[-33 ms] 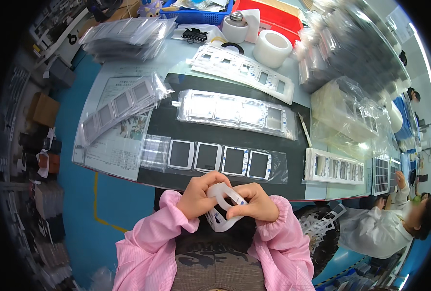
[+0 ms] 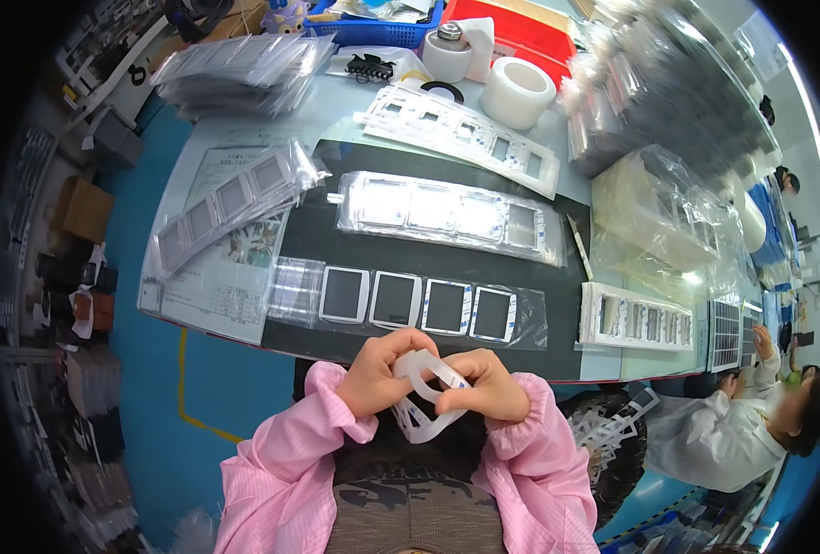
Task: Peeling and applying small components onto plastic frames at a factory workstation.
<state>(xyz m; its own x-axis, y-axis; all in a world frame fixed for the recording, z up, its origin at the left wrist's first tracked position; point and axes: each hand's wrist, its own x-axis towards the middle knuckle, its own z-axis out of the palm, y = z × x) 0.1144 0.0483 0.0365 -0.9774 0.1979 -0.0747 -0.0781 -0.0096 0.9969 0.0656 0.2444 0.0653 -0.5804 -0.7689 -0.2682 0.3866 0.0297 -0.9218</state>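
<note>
In front of my body, below the table's near edge, my left hand (image 2: 377, 377) and my right hand (image 2: 491, 388) are closed on a thin white cut-out strip (image 2: 437, 427). The strip is bent round into a loop, with blue marks on part of it. My left fingers pinch its left upper part; my right thumb and fingers grip its right side. Just beyond my hands, a row of rectangular frames lies on clear film (image 2: 294, 291) over the black mat (image 2: 571, 305). Two frames at the right of that row bear blue-marked strips.
Behind the row lies a bagged frame strip (image 2: 387, 198), and farther back a white cut-out stack (image 2: 428, 115). A knife-like tool (image 2: 580, 247) lies right of the mat, near a stack of white frames (image 2: 594, 316). Tape rolls (image 2: 519, 92) stand at the back. A waste bin (image 2: 613, 443) is at my right.
The bent strip and my right thumb have shifted very slightly. Both hands keep their hold.
</note>
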